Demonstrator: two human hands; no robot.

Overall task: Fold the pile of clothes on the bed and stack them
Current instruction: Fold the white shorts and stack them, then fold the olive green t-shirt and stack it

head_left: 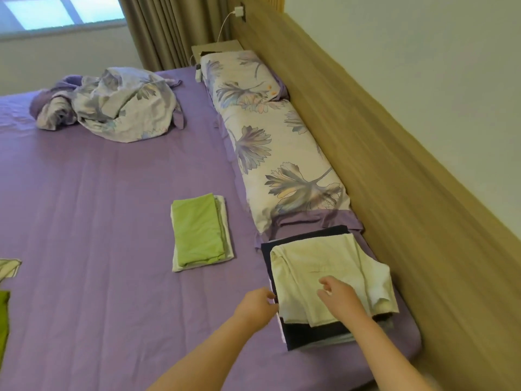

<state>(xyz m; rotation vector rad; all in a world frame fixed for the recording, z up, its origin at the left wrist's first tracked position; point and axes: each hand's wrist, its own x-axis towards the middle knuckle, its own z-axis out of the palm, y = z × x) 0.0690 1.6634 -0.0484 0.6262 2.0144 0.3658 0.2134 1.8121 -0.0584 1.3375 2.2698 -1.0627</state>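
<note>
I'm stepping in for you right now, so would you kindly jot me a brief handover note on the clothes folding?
Left hand: at the left edge of the stack by the headboard, grip unclear.
Right hand: over the white garment, fingers loosely curled, holding nothing.
Done: white garment folded atop dark garments; green piece folded on a white one mid-bed.
Left: green and white items at the left edge; crumpled floral bedding lies further back.
</note>
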